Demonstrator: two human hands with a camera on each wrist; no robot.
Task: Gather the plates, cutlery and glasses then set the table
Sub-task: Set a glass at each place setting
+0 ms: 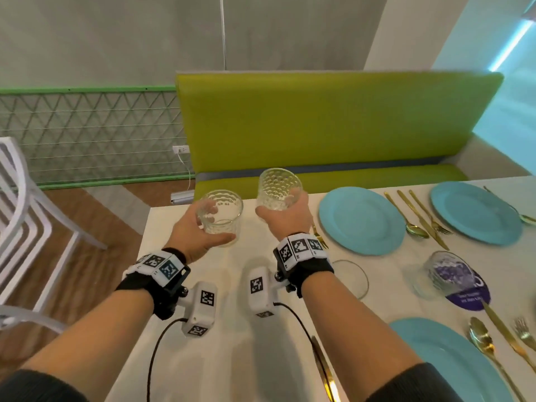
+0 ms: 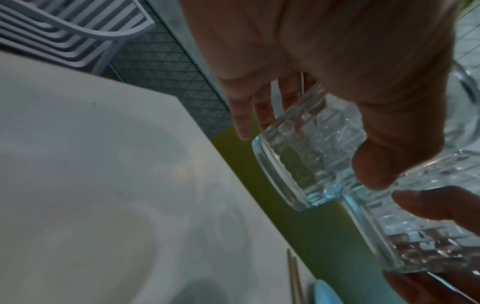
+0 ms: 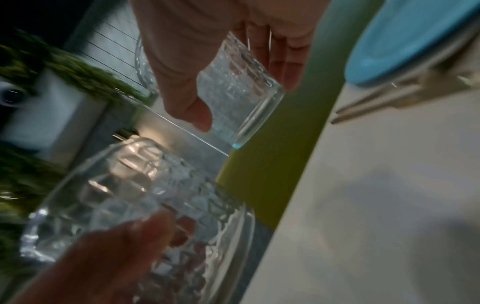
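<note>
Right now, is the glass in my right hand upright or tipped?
Tipped. The glass in the right hand leans with its mouth angled away toward the bench; it looks empty, and the wrist view shows its base slanted too.

On the desk [image 1: 203, 358], three plates [image 1: 361, 220] lie to the right with cutlery [image 1: 420, 219] between them; a bench [image 1: 333, 126] stands behind, a chair [image 1: 26, 198] to the left.
</note>
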